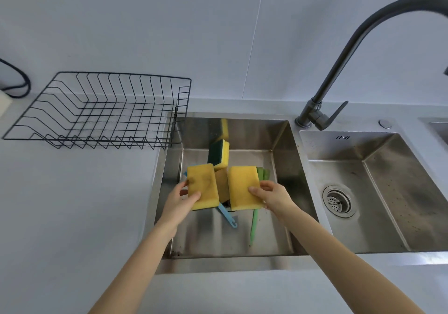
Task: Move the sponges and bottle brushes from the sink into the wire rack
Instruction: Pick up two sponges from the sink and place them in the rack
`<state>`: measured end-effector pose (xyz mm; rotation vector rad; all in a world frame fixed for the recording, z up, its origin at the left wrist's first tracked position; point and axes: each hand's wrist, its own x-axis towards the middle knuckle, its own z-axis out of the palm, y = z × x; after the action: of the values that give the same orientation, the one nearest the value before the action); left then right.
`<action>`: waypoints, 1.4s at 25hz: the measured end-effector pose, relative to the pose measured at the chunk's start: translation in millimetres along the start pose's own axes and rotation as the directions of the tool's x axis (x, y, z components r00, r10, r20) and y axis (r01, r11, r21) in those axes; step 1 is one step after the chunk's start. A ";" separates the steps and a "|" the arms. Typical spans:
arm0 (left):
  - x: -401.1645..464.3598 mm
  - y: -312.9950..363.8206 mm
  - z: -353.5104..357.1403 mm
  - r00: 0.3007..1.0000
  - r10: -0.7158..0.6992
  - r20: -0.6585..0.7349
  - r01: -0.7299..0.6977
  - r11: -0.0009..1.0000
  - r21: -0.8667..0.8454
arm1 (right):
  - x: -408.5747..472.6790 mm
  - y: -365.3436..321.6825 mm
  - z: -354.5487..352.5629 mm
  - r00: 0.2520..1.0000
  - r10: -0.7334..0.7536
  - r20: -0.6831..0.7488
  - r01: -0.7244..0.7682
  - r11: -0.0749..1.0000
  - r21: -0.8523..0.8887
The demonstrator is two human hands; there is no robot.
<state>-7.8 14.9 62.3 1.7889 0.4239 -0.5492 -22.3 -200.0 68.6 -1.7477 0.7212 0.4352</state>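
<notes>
Over the left sink basin, my left hand grips a yellow sponge and my right hand grips a second yellow sponge. Between them shows a third yellow sponge, lower in the basin. A green-and-yellow sponge leans against the basin's back wall. A blue bottle brush and a green bottle brush lie on the basin floor, partly hidden under the held sponges. The black wire rack stands on the counter to the left with nothing in it.
A dark curved tap rises behind the sinks at the right. A second basin with a drain strainer lies to the right. A black cable hangs at the far left by the wall.
</notes>
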 end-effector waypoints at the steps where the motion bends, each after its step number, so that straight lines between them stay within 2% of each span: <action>1: -1.8 3.9 -5.8 0.999 0.033 -0.013 -0.033 0.999 0.002 | -3.7 -7.2 0.6 1.000 -0.018 -0.003 0.018 1.000 0.021; 12: -13.4 34.0 -75.7 0.963 0.252 -0.090 -0.260 0.962 -0.082 | -29.7 -73.3 40.6 0.986 -0.166 0.032 0.159 0.975 0.156; 18: -4.8 53.4 -121.1 0.943 0.300 -0.142 -0.318 0.940 -0.124 | -23.5 -112.9 66.9 0.971 -0.239 0.024 0.229 0.952 0.203; 26: 22.5 80.8 -172.3 0.932 0.312 -0.186 -0.341 0.928 -0.150 | 2.0 -194.7 99.5 0.962 -0.271 0.045 0.263 0.956 0.129; 31: 51.4 92.5 -191.7 0.933 0.297 -0.204 -0.326 0.937 -0.126 | 35.3 -238.0 128.7 0.968 -0.238 0.080 0.239 0.971 0.005; 35: 72.0 99.5 -197.4 0.934 0.286 -0.217 -0.314 0.943 -0.109 | 71.7 -262.9 155.9 0.959 -0.282 0.012 0.270 0.905 -0.329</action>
<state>135.4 177.8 146.0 1.7344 0.3073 -0.1220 216.9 -23.5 169.5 -2.1417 0.4298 0.3422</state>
